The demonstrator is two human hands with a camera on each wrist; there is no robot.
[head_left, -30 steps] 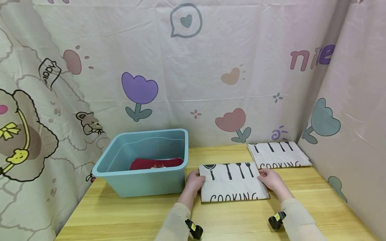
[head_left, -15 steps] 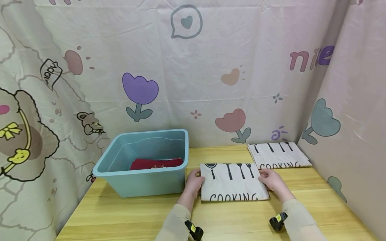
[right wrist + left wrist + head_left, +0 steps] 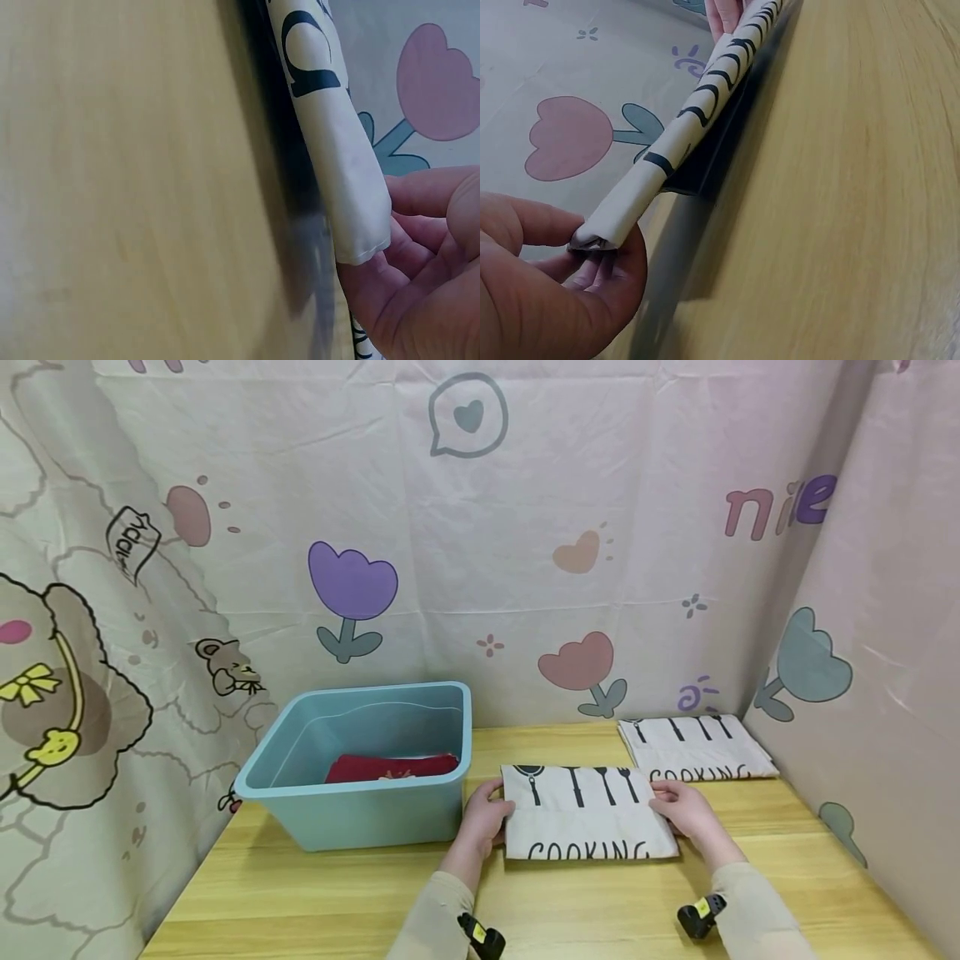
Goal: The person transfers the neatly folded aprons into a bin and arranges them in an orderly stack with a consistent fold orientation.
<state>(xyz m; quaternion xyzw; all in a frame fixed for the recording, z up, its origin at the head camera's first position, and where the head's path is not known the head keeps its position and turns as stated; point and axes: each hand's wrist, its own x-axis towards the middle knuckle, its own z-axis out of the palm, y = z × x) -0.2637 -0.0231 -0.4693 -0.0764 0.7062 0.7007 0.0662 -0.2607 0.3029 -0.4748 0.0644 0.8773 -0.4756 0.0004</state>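
A folded white cloth [image 3: 588, 827], printed with black kitchen utensils and the word COOKING, is in front of me in the head view. At its left edge my left hand [image 3: 480, 822] grips it; in the left wrist view, the thumb lies on top and fingers curl beneath the cloth [image 3: 607, 217]. My right hand [image 3: 693, 818] pinches the opposite edge, thumb above and fingers below in the right wrist view. Both wrist views show a dark area under the cloth [image 3: 337, 165], between it and the wooden table [image 3: 135, 187]. Its underside is mostly hidden.
Left of the cloth stands a light blue plastic bin [image 3: 360, 818] with a folded red cloth [image 3: 390, 767] inside. A second folded COOKING cloth [image 3: 697, 747] lies at the back right. Printed curtains [image 3: 465, 527] border the table at the back and sides.
The held cloth and both hands have shifted slightly to the right in the head view, which has itself shifted a little. Both hands keep their grip. The bin and second cloth stay in place.
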